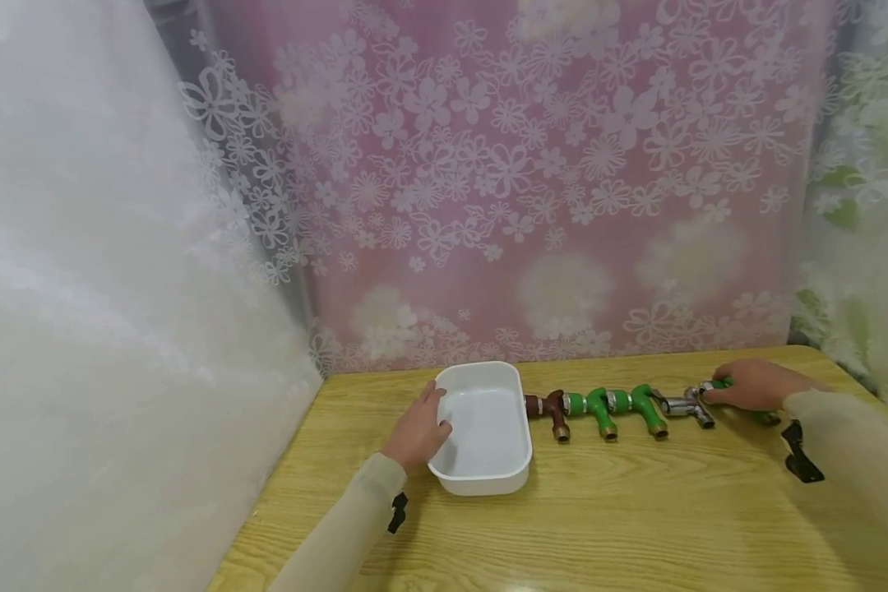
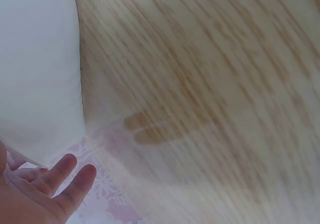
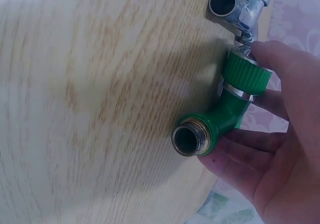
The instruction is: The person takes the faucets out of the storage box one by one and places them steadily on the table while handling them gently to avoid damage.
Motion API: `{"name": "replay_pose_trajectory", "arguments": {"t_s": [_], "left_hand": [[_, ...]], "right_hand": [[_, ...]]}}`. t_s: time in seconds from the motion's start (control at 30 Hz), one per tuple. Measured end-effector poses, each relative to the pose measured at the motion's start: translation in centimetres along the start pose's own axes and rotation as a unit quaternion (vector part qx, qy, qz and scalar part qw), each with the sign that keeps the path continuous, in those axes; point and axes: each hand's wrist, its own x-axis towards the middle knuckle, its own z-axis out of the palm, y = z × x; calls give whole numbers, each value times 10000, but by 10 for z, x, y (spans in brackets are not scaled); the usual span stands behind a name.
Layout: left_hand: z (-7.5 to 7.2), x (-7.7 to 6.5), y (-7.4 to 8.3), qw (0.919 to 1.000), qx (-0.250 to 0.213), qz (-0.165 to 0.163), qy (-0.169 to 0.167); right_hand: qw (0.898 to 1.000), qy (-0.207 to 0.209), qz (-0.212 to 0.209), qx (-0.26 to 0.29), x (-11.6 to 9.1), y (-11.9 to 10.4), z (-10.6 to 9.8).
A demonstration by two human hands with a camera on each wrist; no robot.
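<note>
A white rectangular basin stands on the wooden table. At its left rim is my left hand, fingers extended and the thumb side over the edge; in the left wrist view two fingers stick out straight beside the wall. My right hand, far right, grips a green tap with a ribbed collar and a threaded brass outlet. Next to that tap lies a chrome tap. Leftward along the row come a green tap, another green tap and a dark brown tap beside the basin.
The table has a wood-grain top and ends at a floral pink curtain behind it. White sheeting hangs along the left, and green-patterned sheeting along the right. Black straps show at both wrists.
</note>
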Motion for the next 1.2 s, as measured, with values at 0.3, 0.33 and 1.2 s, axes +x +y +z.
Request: {"name": "replay_pose_trajectory", "arguments": {"t_s": [0.3,0.33,1.2], "left_hand": [[-2,-1,-2,10000,23,-62,-14],[-2,-1,-2,10000,25,-73,-17],[2,3,-6,9998,163,-5,-72]], "right_hand": [[10000,26,14,-31,5,-3,1],[10000,26,7,-35,5,-4,1],[9991,108,269,-299,-8,-10,-5]]}}
